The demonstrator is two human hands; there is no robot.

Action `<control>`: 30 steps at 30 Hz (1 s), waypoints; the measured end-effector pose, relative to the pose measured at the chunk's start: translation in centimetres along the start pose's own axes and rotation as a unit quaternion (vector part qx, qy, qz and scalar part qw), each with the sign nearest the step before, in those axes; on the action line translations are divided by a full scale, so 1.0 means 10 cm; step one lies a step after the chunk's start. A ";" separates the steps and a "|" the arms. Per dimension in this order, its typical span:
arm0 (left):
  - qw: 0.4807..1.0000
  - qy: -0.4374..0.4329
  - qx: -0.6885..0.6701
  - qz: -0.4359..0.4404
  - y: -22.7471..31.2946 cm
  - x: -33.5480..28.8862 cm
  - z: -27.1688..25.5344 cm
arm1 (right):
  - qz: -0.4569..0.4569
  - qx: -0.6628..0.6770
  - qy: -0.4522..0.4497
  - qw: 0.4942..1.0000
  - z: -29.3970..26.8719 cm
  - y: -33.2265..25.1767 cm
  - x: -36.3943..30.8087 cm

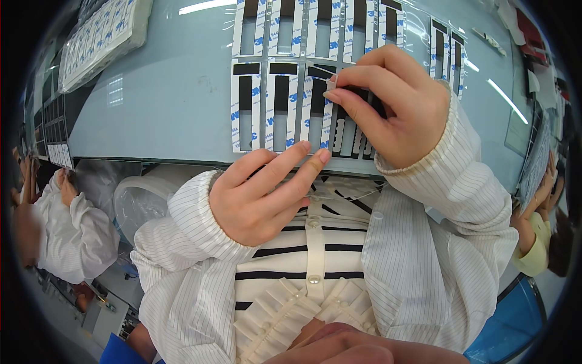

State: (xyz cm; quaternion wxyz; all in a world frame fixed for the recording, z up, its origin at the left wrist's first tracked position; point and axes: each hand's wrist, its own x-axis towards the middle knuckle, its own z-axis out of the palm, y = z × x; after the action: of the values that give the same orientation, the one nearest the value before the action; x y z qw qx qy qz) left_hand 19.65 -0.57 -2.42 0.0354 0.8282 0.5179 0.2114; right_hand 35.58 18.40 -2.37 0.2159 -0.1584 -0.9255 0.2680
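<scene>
Two rows of flat black rectangular frames lie on the table, several of them covered with white-and-blue printed adhesive backing strips. My left hand is open at the table's near edge, its fingertips resting on the lower end of the third adhesive frame in the near row. At that frame's top right corner, my right hand pinches the end of a thin white backing strip between thumb and forefinger. The strip's top part is raised off the black surface. My right palm and fingers partly hide the frames to the right.
A bagged stack of printed sheets lies at the far left of the pale table. Two narrow backed strips lie at the right. A white bin with a clear liner stands below the near edge. Other people sit at both sides.
</scene>
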 end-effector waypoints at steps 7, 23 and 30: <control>1.000 0.005 0.006 -0.001 0.05 -0.06 0.00 | -0.064 -0.177 -0.017 0.982 -0.08 -0.07 -0.05; 1.000 0.009 -0.006 -0.029 0.27 -0.18 0.05 | -0.155 -0.258 -0.178 0.937 -0.06 0.08 -0.20; 0.999 -0.018 -0.016 -0.049 0.10 -0.01 -0.12 | -0.052 -0.348 -0.280 0.893 -0.27 0.01 0.23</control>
State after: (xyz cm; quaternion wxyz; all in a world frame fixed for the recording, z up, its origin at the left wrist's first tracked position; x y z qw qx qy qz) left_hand 20.00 -1.33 -1.04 0.0678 0.8049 0.5535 0.2030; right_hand 34.94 20.55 0.41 -0.1079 -0.0935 -0.9885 -0.0494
